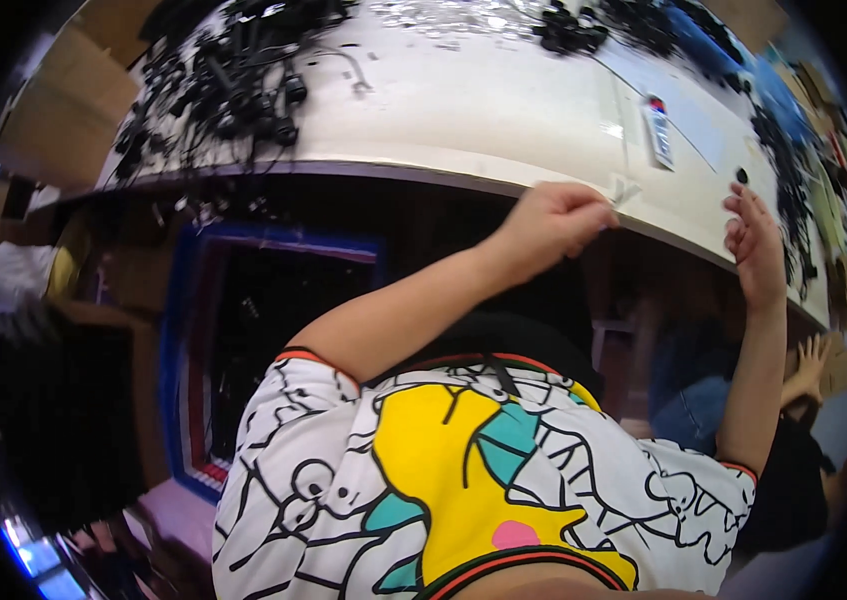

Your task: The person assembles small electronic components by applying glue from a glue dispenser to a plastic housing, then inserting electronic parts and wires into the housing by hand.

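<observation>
Printed shirt fills the lower centre, closest to the lens. White table spans the top; both hands are at its near edge. Blue-edged frame at left, below the table. Black cable pile, upper left: tangled, likely to snag. Carton left of it. More cables run down the right side, crowding the right hand.

Left hand, right of centre: fingers curled closed, contents hidden. Right hand, farther right: fingers loosely bent, partly raised; can't tell if tips grip anything. Tube lies upper right, between the hands but farther up, possibly in the way of a reach across.

Clear scrap sits just past the left fingers, contact unclear; probably feather-light, floppy, maybe clingy, best pinched by an edge. Black piece, smallest, is right at the right fingertips, held or lying unclear; looks light, likely stiff, easily dropped, so pinch its sides.
</observation>
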The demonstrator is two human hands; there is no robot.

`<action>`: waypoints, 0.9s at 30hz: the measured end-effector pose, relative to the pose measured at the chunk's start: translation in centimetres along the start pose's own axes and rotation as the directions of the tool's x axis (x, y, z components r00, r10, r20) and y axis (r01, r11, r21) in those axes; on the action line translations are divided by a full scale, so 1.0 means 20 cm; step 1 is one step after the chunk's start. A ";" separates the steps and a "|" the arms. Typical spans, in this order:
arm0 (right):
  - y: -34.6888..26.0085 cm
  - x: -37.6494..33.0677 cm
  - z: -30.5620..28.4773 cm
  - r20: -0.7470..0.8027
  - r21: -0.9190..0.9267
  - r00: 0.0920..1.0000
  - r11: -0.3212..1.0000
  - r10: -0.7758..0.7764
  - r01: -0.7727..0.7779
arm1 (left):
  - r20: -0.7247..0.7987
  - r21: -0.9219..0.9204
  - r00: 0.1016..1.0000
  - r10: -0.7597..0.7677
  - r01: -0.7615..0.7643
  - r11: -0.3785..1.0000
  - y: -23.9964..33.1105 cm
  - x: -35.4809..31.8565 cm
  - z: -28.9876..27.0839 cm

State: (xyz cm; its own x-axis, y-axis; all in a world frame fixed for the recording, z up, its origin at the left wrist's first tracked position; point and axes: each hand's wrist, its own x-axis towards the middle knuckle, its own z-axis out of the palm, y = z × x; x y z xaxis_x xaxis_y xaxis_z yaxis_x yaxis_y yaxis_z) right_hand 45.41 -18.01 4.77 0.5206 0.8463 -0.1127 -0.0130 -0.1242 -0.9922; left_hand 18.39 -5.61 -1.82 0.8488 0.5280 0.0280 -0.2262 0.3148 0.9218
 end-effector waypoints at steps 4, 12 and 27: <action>-0.04 -0.17 0.53 0.296 -0.372 0.921 0.858 -0.253 0.355 | 0.008 0.323 0.990 0.144 -0.139 0.936 0.05 -0.04 0.04; 0.04 -0.09 0.53 0.395 -0.324 0.890 0.871 -0.230 0.369 | -0.091 0.097 0.993 -0.080 0.089 0.991 0.06 -0.04 0.05; -0.31 -0.25 0.16 0.203 0.052 0.926 0.947 -0.320 0.316 | -0.095 0.010 0.990 -0.107 0.109 0.994 0.09 -0.10 -0.06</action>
State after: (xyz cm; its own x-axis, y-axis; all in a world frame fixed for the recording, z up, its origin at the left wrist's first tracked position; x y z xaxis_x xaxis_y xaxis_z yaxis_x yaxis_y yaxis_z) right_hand 40.09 -19.74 11.34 0.3127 0.9281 0.2019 0.1077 0.1766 -0.9784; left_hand 15.66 -5.26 -0.61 0.8187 0.5640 -0.1079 -0.1278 0.3620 0.9234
